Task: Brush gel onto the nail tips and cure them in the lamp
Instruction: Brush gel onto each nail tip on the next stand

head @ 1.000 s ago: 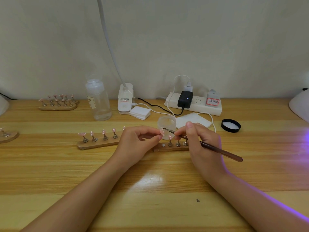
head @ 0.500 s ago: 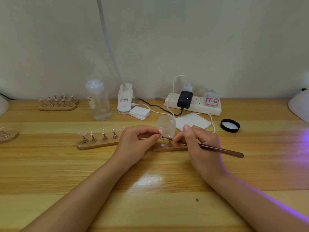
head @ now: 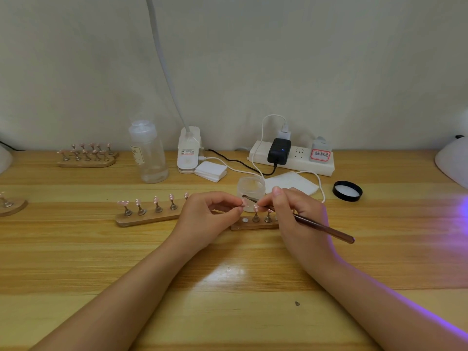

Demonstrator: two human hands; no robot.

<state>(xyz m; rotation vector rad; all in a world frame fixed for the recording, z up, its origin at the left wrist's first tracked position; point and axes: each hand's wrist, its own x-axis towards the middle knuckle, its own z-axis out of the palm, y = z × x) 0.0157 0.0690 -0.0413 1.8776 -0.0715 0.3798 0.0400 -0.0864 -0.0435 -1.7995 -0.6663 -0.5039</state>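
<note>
Two hands meet over the middle of the table (head: 76, 262), and we're right above them. Our left hand (head: 207, 221) has thumb and forefinger curled in, pinching a small nail tip (head: 243, 203) on its stand. Our right hand (head: 296, 214) pinches the brush (head: 321, 225) like a pen, its handle angling out toward the right edge, its bristle end reaching across to that pinched tip, just in front of the open gel jar (head: 251, 187).

Below the fingers lies a short wooden strip (head: 253, 225) with more tips standing on metal pegs. To its left sits a longer strip (head: 149, 216) with a row of pink tips, touching our left hand's knuckles.

Toward the far edge, a clear bottle (head: 149, 153), a white clip lamp base (head: 188, 153), a stack of white pads (head: 211, 171), a power strip (head: 291, 158) and a white cloth (head: 291, 184) crowd the back. The black lid (head: 347, 190) lies well apart to the right. Another strip of tips (head: 86, 155) waits at the far left. Violet light spills in along the right edge, where a white dome (head: 453, 160) pokes in. We've got broad bare wood along the near edge.
</note>
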